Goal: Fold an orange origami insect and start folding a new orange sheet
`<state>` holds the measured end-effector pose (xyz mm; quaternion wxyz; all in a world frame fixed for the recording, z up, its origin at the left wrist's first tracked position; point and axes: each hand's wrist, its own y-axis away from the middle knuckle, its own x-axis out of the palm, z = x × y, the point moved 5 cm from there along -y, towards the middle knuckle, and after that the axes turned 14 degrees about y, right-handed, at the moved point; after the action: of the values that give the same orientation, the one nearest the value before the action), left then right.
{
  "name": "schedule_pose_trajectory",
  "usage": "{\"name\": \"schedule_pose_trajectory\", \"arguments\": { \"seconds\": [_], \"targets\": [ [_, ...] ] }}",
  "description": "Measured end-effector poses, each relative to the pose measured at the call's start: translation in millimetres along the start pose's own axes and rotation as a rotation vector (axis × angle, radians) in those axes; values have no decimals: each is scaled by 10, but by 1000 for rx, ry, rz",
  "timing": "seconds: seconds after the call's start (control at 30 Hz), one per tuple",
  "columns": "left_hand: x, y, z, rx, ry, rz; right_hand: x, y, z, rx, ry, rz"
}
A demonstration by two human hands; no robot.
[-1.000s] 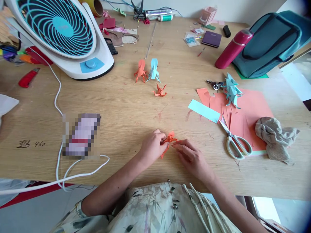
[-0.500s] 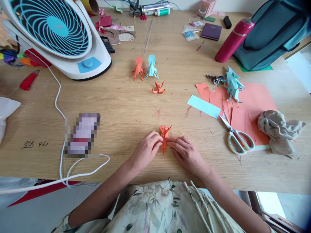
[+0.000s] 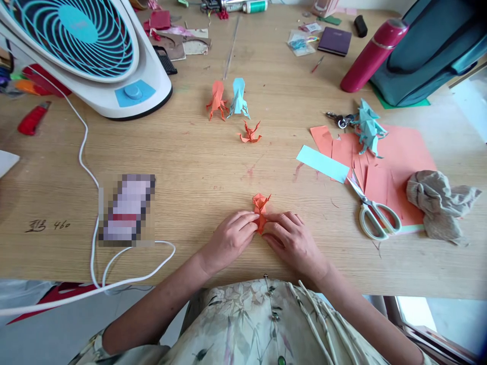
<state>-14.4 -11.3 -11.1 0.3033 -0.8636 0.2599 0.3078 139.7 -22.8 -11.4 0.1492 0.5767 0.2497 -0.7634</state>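
Head view. The orange paper model [image 3: 261, 207] lies on the table [image 3: 198, 167], close to the near edge. Its long axis runs from 12 o'clock to 6 o'clock. Only the upper part is seen, projecting toward 12 o'clock beyond the fingertips; the lower part is covered.

The left hand [image 3: 228, 241] is placed at 8 o'clock of the model and the right hand [image 3: 292, 242] at 4 o'clock. Neither hand is nearer than the other. The fingers of both hands are curled, and their tips are closed on the lower half of the model from opposite sides, meeting over its centre line. Whether the paper is pinched or only pressed flat cannot be told.

The scissors [image 3: 375, 215] lie well apart at 3 o'clock. A small orange folded figure [image 3: 250, 133] stands well apart at 12 o'clock.

Compared with the picture taken 1.0 s ago: there the model was held tilted, its axis from about 1 o'clock to 7 o'clock. Half a second ago it was already laid straight, its pointed 6 o'clock end exposed. That end is now covered by the fingertips.
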Motion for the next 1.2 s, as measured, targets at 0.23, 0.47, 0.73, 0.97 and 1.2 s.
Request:
{"name": "schedule_pose_trajectory", "arguments": {
  "seconds": [0.23,0.47,0.73,0.97,1.2],
  "targets": [
    [10,8,26,-59,29,-16,21,-33,10,89,-47,-12],
    [19,-6,46,-107,78,-49,52,-51,-10,197,-103,-43],
    [24,-48,35,-161,84,-107,101,-67,-42,264,-135,-17],
    [26,-69,41,-215,92,-109,102,-91,-62,278,-149,-18],
    [19,-56,47,-205,114,-87,108,-75,-77,270,-167,-20]
  ]
}}
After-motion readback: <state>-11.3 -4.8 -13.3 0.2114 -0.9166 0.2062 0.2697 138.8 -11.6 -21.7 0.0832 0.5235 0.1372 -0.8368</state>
